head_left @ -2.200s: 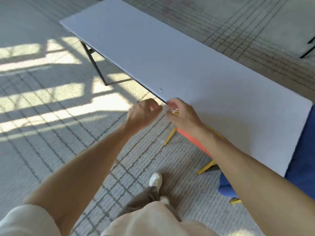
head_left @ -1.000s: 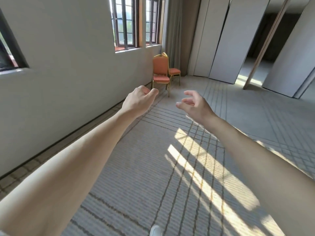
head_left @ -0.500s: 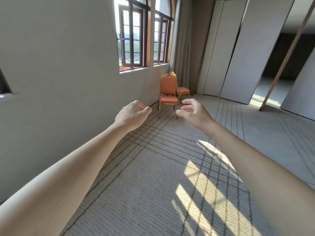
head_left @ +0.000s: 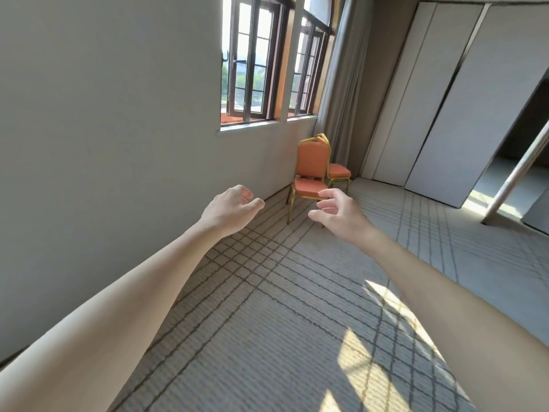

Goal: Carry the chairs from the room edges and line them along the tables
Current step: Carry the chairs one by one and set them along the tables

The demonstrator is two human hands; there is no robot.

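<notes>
Bright daylight from the windows throws sun patches on carpet; wide-angle edges bend.

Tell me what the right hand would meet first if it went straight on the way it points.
Probably the nearer orange chair by the wall: the right hand points at its seat, with only bare carpet between. Depth is unclear, but the chair looks well beyond the hand.

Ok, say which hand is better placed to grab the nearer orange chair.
Right, probably: the right hand lines up with the nearer orange chair; the left hand sits off toward the wall. Both are empty.
</notes>
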